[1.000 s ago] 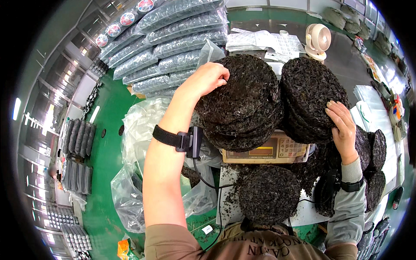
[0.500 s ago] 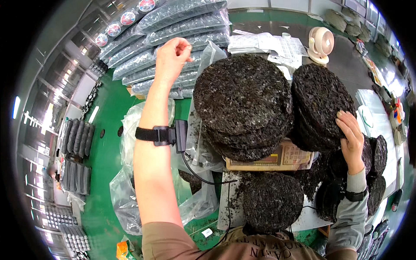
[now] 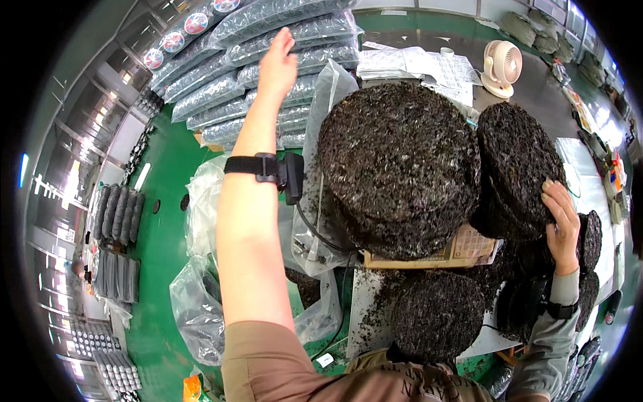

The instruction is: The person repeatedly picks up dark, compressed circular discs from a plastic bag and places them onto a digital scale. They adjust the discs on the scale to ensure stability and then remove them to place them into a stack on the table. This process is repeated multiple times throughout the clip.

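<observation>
My left hand (image 3: 277, 70) is raised at the far left, in front of the stacked filled bags. Its fingers stretch upward, with nothing visible in them. At the right, my right hand (image 3: 561, 213) has its fingers over the rim of a tilted stack of dark, rough round cakes (image 3: 519, 167), which look like dried seaweed. Another thick stack of such cakes (image 3: 400, 154) rests on a weighing scale (image 3: 462, 249), hiding most of it. One smaller round cake (image 3: 437, 315) lies nearer to me. A clear plastic bag (image 3: 333, 90) stands along the left side of the big stack.
Filled clear bags (image 3: 281, 40) are piled at the back left. Papers (image 3: 429, 67) and a white fan (image 3: 501, 67) stand behind the stacks. More dark cakes (image 3: 522, 305) lie below my right hand. Crumpled plastic (image 3: 197, 301) hangs at the left; a cable (image 3: 321, 234) trails from my left wrist.
My left hand has reached farther up and away, and its curled fingers have straightened. The right hand stays on the tilted stack. The whole view has shifted slightly.
</observation>
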The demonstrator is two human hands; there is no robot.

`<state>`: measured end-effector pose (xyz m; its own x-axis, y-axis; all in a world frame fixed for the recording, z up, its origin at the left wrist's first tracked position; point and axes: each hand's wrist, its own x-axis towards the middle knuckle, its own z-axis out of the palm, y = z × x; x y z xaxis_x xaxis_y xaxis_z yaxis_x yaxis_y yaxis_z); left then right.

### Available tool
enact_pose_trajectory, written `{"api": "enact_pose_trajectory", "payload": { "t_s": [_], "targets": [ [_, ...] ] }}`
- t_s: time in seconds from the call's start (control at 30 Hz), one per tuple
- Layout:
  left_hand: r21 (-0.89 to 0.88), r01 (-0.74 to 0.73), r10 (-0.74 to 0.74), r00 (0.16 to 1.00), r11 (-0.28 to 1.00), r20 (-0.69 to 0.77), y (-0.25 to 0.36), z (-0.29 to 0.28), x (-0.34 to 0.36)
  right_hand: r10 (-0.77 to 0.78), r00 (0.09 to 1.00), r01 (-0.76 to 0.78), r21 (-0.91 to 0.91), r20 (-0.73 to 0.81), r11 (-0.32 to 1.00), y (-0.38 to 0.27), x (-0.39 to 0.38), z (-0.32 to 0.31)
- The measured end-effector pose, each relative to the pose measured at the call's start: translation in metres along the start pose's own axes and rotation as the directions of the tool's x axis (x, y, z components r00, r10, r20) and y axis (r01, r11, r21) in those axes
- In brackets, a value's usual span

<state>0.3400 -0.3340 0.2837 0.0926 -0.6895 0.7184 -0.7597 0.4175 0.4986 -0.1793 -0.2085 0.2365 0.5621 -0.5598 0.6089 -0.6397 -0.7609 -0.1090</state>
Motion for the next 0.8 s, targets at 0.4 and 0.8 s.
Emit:
{"api": "enact_pose_trajectory", "payload": {
  "t_s": [0.4, 0.8],
  "targets": [
    [-0.573, 0.282, 0.306, 0.625, 0.770, 0.719, 0.217, 0.006, -0.273, 0.093, 0.992, -0.065, 0.290, -0.082, 0.955, -0.044, -0.076, -0.018],
    [-0.213, -0.177, 0.264, 0.357, 0.961, 0.896, 0.260, 0.063, -0.427, 0.416, 0.770, -0.605, 0.345, 0.485, 0.718, -0.103, -0.200, 0.058]
  ]
}}
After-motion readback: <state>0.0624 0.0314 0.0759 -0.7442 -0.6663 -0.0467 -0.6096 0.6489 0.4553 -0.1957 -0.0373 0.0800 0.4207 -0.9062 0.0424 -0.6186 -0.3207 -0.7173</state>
